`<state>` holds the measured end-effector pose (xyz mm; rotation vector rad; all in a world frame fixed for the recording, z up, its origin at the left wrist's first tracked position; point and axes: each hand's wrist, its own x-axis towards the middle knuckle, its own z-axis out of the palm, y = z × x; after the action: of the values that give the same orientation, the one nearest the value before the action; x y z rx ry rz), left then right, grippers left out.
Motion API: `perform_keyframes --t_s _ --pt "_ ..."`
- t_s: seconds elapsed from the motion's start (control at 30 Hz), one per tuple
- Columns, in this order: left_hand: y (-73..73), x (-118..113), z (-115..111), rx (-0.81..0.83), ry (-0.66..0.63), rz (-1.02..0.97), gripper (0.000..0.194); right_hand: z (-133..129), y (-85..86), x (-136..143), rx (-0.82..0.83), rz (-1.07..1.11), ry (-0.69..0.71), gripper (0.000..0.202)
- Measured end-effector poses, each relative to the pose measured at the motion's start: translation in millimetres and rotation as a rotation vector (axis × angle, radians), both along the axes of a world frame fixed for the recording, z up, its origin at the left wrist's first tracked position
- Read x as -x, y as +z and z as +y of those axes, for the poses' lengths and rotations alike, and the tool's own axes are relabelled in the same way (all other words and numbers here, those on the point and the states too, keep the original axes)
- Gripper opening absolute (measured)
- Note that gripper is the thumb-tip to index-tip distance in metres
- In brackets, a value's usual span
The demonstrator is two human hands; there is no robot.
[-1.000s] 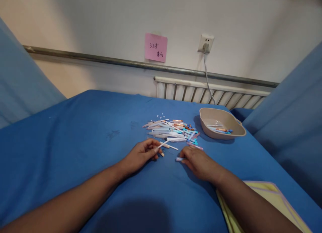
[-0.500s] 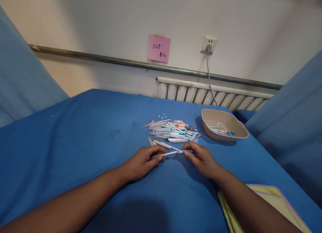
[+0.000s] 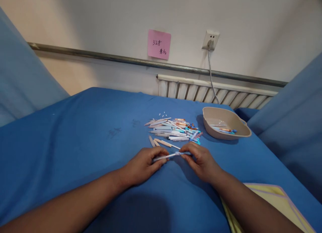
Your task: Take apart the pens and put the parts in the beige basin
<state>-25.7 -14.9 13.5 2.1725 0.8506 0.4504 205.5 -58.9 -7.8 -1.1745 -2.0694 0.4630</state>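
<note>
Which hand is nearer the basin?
Right. The right hand is just below and left of the basin in view; the left hand is farther left, beyond the right hand from it.

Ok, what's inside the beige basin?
The basin holds a few slim pen-like pieces, some blue, and something clear, too blurred to name. Anything directly beneath them is covered.
</note>
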Motion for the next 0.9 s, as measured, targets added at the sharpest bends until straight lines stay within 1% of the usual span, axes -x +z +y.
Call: perform_keyframes --t_s 0.13,0.23,0.43,0.5,0.63,0.77,0.9 --pt "-1.6 0 -2 -0.031 -0.001 0.024 0.018 -1 1.7 0 0.010 -0.020 0.036 0.014" --pt "-2.1 0 -4 -0.007 -0.020 0.009 0.018 -3 1.3 4 0.040 -0.014 0.084 0.014" --pt "-3.2 -3 -8 0.204 -0.039 -0.076 0.016 -7 -0.4 9 0.055 0.024 0.077 0.014" --pt "-4.2 -4 -9 0.240 -0.034 -0.106 0.015 -7 0.1 10 0.043 0.030 0.073 0.013" --pt "-5.1 -3 -9 0.223 -0.024 -0.107 0.015 -9 1.4 11 0.042 0.025 0.081 0.013" --pt "-3.3 -3 -11 0.162 -0.027 -0.055 0.015 -11 1.2 13 0.043 0.020 0.110 0.013" --pt "-1.6 -2 -12 0.114 -0.036 -0.009 0.016 -11 1.8 14 0.063 0.017 0.106 0.013"
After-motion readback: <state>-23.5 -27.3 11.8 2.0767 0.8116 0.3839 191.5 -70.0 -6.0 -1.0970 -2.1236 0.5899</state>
